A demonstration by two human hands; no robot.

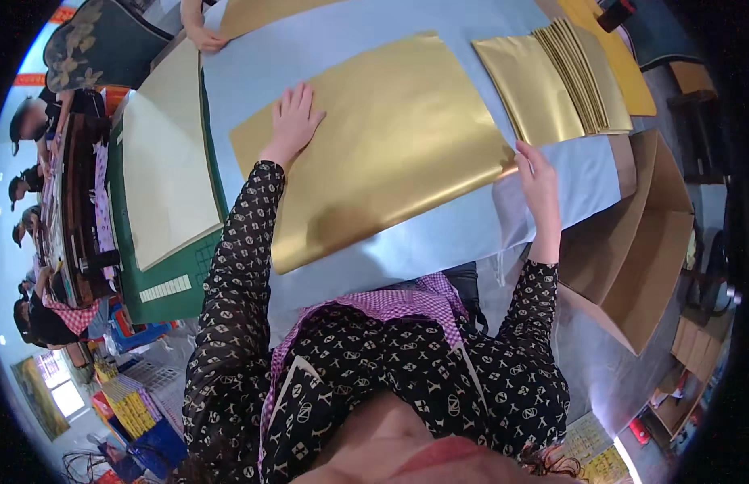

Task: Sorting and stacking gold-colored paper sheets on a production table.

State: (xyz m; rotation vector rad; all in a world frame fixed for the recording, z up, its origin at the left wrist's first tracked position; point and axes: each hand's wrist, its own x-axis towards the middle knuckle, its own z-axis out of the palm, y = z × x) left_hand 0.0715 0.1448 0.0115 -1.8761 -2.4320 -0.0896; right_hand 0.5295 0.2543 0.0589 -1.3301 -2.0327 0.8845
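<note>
A large shiny gold paper sheet [382,137] lies over a pale blue table covering [439,250]. My left hand [294,125] rests flat on the left part of the sheet, its fingers stretched out. At the sheet's right corner my right hand [538,181] has its thumb and fingers closed on the edge. Just beyond that hand, a stack of folded gold sheets [544,85] lies fanned at the table's right side.
Cream paper sheets [169,165] lie on a green cutting mat [177,278] to the left. Another person's hand [205,38] touches a gold sheet at the far edge. An open cardboard box [645,258] stands at the right. Other people sit further left.
</note>
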